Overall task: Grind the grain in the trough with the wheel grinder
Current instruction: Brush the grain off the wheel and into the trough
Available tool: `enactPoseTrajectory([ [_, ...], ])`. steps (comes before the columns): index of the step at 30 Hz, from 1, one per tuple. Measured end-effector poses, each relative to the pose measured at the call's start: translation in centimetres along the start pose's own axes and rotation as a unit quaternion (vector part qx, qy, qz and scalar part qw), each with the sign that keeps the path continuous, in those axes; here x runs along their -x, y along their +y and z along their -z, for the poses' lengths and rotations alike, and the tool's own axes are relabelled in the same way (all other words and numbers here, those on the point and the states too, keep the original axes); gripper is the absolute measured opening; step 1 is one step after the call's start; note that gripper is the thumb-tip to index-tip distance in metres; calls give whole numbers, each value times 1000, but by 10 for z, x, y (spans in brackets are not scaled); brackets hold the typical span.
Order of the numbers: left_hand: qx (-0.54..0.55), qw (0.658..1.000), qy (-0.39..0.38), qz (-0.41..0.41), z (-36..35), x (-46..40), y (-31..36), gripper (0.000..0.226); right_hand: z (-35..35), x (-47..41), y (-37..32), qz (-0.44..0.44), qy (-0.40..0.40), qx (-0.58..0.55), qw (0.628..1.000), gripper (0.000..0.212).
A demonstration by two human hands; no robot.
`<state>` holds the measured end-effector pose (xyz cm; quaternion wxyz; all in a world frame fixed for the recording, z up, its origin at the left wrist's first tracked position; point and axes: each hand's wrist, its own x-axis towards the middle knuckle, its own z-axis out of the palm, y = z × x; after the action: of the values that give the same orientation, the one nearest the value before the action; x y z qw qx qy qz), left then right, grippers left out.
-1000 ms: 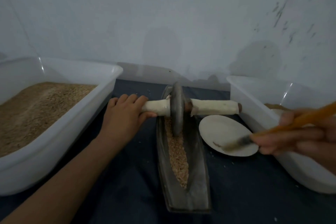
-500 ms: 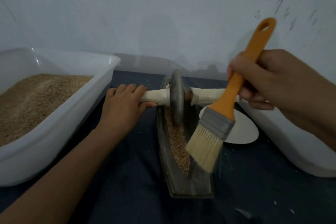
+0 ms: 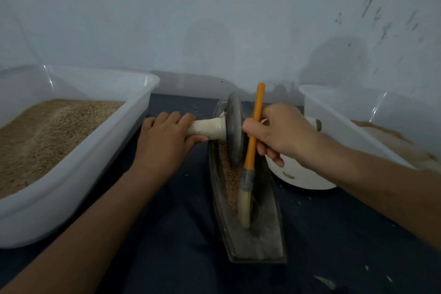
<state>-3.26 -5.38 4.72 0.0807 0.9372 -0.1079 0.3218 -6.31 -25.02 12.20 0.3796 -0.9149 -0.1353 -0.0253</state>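
A long dark metal trough (image 3: 259, 241) lies lengthwise in the middle, holding brown grain (image 3: 229, 181) along its groove. The grey wheel grinder (image 3: 235, 131) stands upright at the trough's far end on a pale cross handle (image 3: 207, 127). My left hand (image 3: 164, 141) grips the left end of that handle. My right hand (image 3: 279, 135) holds an orange-handled brush (image 3: 250, 157) just right of the wheel. The brush's pale bristles touch the inside of the trough, near its middle. The handle's right end is mostly hidden behind my right hand.
A large white tub (image 3: 78, 174) full of grain stands on the left. Another white tub (image 3: 358, 126) with ground grain stands at the right. A white plate (image 3: 303, 176) lies between the trough and the right tub. A pale wall rises close behind.
My right hand has brought the brush from over the plate, up and across, down into the trough beside the wheel. My left hand has kept its grip on the handle.
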Motion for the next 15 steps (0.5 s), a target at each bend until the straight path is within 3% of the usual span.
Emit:
enactPoseTrajectory([
  [5,1,1000,4,-2,0,0,0,49,20,10,-8,112,158,-30,981,25],
  [7,0,1000,4,-1,0,0,0,50,27,15,-11,114,141,-47,982,23],
  [11,0,1000,-1,0,-1,0,0,51,20,23,-8,82,35,-57,994,27],
  [15,-1,1000,-1,-1,-1,0,1,50,7,12,4,60,30,-52,996,24],
])
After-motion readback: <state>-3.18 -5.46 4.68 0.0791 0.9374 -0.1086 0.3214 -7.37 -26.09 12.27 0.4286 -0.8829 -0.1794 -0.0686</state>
